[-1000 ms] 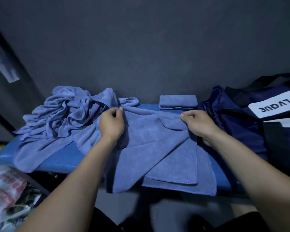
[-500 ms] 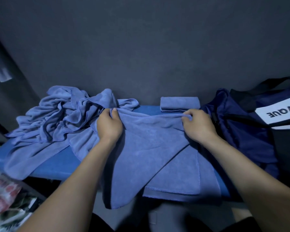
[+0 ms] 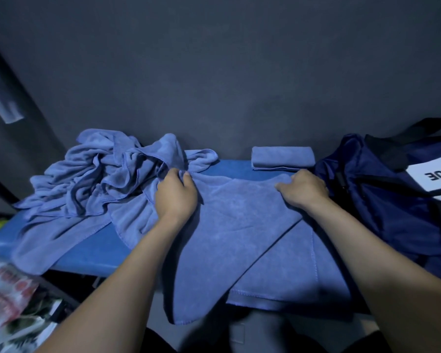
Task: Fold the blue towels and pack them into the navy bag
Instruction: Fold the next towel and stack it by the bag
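A blue towel (image 3: 239, 225) lies spread over the blue bench, its near part hanging off the front edge. My left hand (image 3: 176, 194) pinches its far left corner. My right hand (image 3: 303, 189) grips its far right corner. A heap of crumpled blue towels (image 3: 99, 179) sits on the left of the bench. One folded blue towel (image 3: 281, 155) lies at the back against the wall. The navy bag (image 3: 382, 200) stands at the right, with a white label (image 3: 433, 174) on it.
The blue bench (image 3: 92, 253) ends at a dark grey wall (image 3: 214, 85). Printed plastic bags (image 3: 10, 307) lie on the floor at lower left. A dark post (image 3: 15, 103) slants up at the left.
Both hands carried the towel's far edge back toward the wall and lowered it onto the bench. The towel now lies flatter and wider.
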